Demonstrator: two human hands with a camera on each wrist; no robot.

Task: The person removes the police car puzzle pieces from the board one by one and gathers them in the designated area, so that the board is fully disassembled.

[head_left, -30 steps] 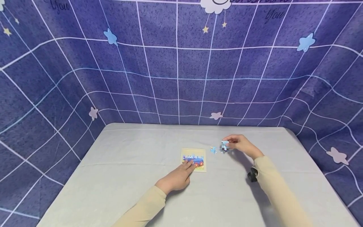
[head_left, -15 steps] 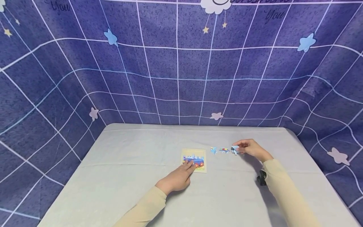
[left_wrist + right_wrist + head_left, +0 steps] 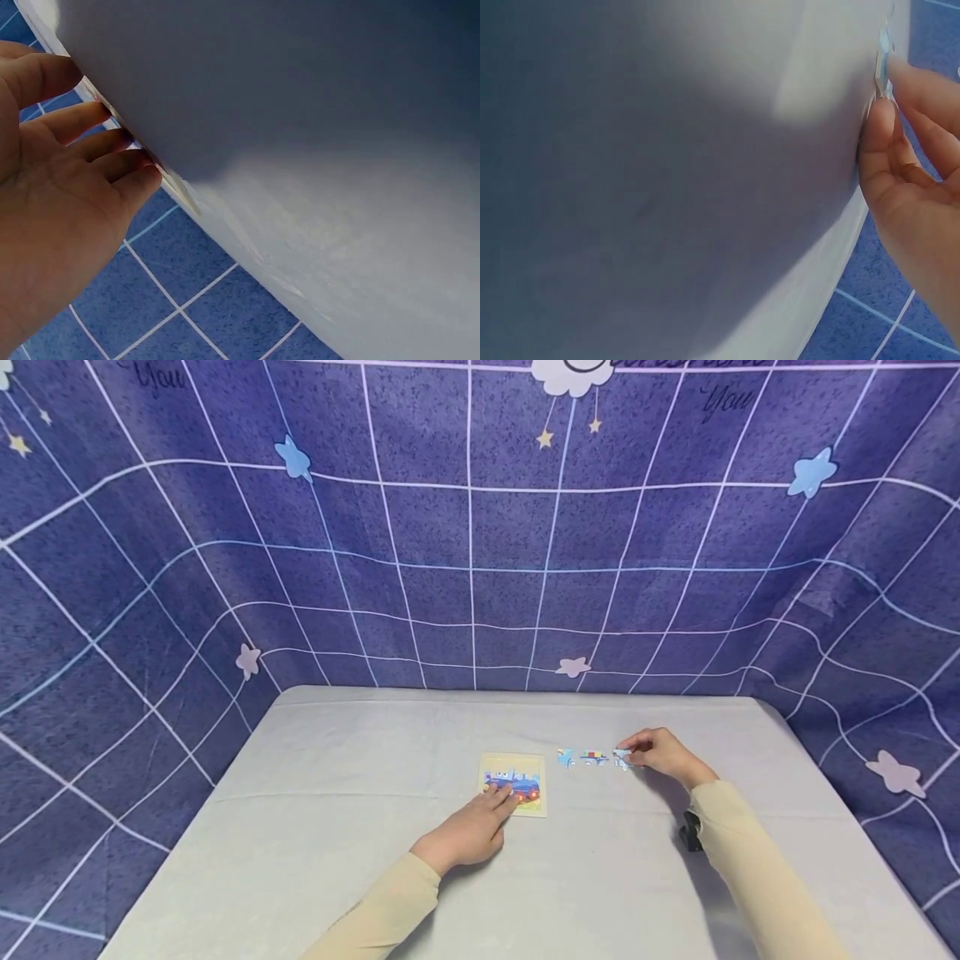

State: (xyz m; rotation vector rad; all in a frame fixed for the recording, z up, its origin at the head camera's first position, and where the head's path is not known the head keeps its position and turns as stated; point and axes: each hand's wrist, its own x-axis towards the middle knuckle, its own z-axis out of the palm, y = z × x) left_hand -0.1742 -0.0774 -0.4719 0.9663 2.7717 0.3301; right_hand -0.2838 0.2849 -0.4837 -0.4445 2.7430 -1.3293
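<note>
A wooden jigsaw board [image 3: 513, 758] with a blue cartoon vehicle picture and a pale bare strip along its far side lies mid-table. My left hand [image 3: 470, 828] rests on its near-left part, fingers extended over the picture; the left wrist view shows those fingertips [image 3: 150, 159] at the board's edge. To the right of the board, my right hand [image 3: 667, 757] pinches a light blue puzzle piece [image 3: 621, 755] between thumb and fingers, close over the table. In the right wrist view this piece [image 3: 883, 69] appears edge-on, partly hidden by the fingers.
Two loose puzzle pieces, one light blue [image 3: 566, 757] and one with red and yellow patches [image 3: 594, 757], lie in a row between board and right hand. A pale cloth covers the table [image 3: 337, 827]. A purple gridded curtain [image 3: 420, 585] hangs behind and at both sides.
The right hand has shifted right and lowered, bringing the light blue piece from above the patterned piece to the row's right end. The left hand stays on the board.
</note>
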